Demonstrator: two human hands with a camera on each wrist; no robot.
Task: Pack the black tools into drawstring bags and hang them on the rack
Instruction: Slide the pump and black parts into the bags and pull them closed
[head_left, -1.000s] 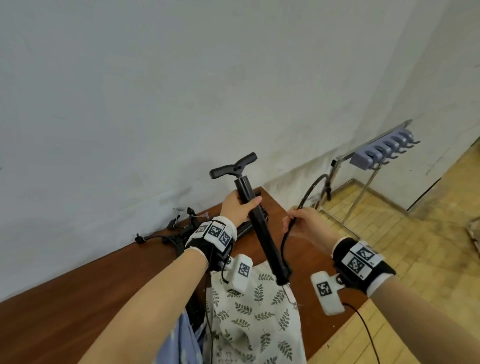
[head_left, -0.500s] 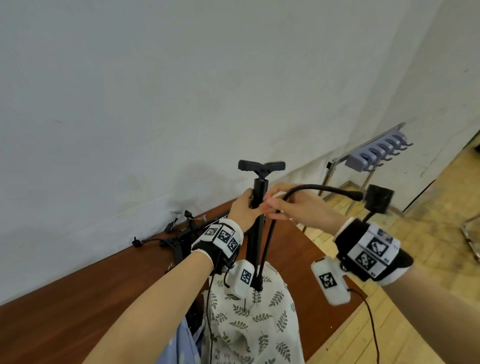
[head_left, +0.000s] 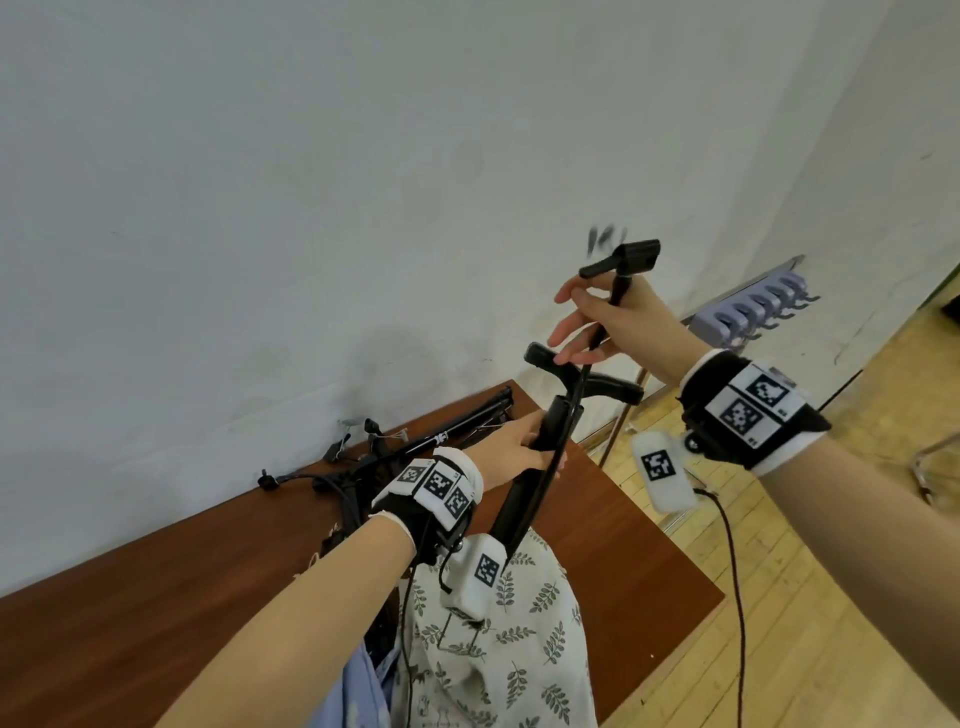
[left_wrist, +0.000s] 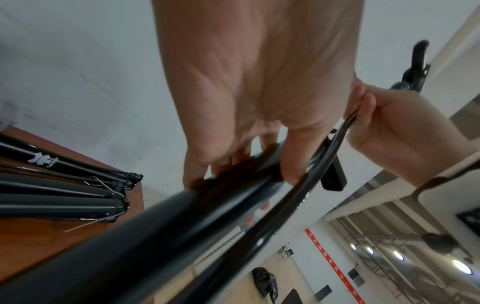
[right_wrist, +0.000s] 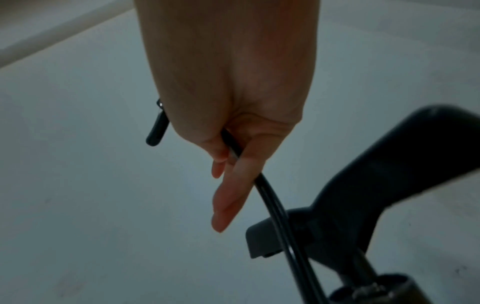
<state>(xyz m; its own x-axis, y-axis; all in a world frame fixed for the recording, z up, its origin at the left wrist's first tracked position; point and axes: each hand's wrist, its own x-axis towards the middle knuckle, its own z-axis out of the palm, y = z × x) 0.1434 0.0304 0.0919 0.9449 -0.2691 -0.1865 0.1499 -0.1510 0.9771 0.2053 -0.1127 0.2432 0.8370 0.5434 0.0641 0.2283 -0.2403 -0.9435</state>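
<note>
A black hand pump (head_left: 519, 499) stands tilted, its lower end in the mouth of a leaf-print drawstring bag (head_left: 498, 654) on the brown table (head_left: 156, 597). My left hand (head_left: 519, 441) grips the pump barrel (left_wrist: 182, 216) just under the T-handle (head_left: 602, 384). My right hand (head_left: 592, 322) pinches the pump's thin hose (right_wrist: 270, 197) above the handle, with the nozzle head (head_left: 628, 257) sticking up past my fingers. The hose (left_wrist: 324, 160) runs down alongside the barrel. The handle (right_wrist: 389, 185) fills the right wrist view's lower right.
Several more black tools, folded tripods and cables (head_left: 395, 457), lie against the wall at the table's back (left_wrist: 64, 195). A rack with lilac hooks (head_left: 753, 312) stands right of the table on the wooden floor. Blue cloth (head_left: 358, 691) lies beside the bag.
My right hand has risen with the hose end, drawing the arched hose up straight beside the barrel. The pump has tipped from upright toward the right. My left hand keeps its grip.
</note>
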